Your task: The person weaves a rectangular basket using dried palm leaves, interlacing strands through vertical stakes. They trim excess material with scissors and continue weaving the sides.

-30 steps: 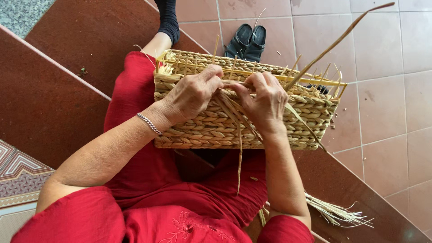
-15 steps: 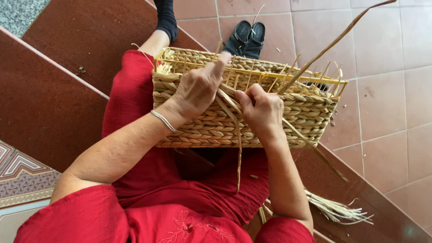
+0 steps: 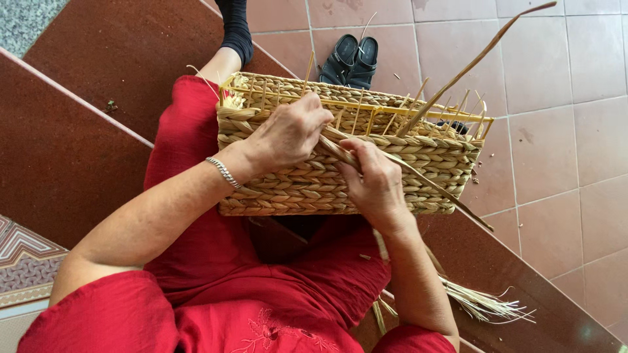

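You see a pale tan braided basket (image 3: 340, 173) on a yellow frame (image 3: 366, 108), straw strands (image 3: 418, 173) a matching tan. Your clothing (image 3: 261, 287) is red, embroidery tone-on-tone. Bracelet (image 3: 224, 172) silver. Sandals (image 3: 350, 61) black, sock (image 3: 235, 29) black. Floor tiles (image 3: 562, 163) terracotta; step (image 3: 85, 124) dark red-brown; mat (image 3: 26, 261) patterned, possibly geometric.

The woven basket (image 3: 392, 157) has its near wall partly covered by the left hand (image 3: 288, 134) and right hand (image 3: 376, 183); its inside is unseen, and the straw bundle (image 3: 481, 304) is half hidden behind the right forearm

Upright reed stakes (image 3: 418, 108) crowd the basket rim (image 3: 366, 108); tiled floor (image 3: 562, 163) beyond lies open.
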Available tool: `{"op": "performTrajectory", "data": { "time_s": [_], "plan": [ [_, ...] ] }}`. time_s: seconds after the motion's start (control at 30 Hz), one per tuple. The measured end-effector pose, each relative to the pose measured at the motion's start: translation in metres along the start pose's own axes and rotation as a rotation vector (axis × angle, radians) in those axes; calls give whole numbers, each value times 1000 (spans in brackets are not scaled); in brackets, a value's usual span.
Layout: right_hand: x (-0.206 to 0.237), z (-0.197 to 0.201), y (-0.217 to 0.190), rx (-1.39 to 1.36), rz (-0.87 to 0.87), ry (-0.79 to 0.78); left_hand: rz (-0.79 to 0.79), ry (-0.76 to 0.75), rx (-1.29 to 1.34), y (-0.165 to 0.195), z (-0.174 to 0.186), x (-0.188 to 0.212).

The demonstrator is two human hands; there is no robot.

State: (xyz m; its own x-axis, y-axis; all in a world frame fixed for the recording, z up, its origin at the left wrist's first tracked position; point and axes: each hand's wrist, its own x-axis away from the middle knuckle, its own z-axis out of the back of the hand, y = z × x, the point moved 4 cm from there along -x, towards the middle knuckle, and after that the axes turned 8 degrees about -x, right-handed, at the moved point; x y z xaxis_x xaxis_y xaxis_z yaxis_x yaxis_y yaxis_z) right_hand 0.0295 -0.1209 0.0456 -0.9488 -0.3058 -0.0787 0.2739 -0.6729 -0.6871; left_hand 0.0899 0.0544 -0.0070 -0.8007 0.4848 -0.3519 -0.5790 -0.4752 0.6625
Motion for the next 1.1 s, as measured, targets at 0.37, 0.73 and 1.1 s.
{"op": "performTrajectory", "data": {
  "time_s": [0.37, 0.73, 1.1],
  "plan": [
    [-34, 18, -22, 97, 423, 192, 149, -369, 32, 9, 12, -6],
    [-43, 13, 12, 227, 265, 211, -223, 178, -183, 23, 9, 15],
    [-40, -13, 30, 253, 206, 239, -165, 152, -299, 15, -1, 14]
  ]
}}
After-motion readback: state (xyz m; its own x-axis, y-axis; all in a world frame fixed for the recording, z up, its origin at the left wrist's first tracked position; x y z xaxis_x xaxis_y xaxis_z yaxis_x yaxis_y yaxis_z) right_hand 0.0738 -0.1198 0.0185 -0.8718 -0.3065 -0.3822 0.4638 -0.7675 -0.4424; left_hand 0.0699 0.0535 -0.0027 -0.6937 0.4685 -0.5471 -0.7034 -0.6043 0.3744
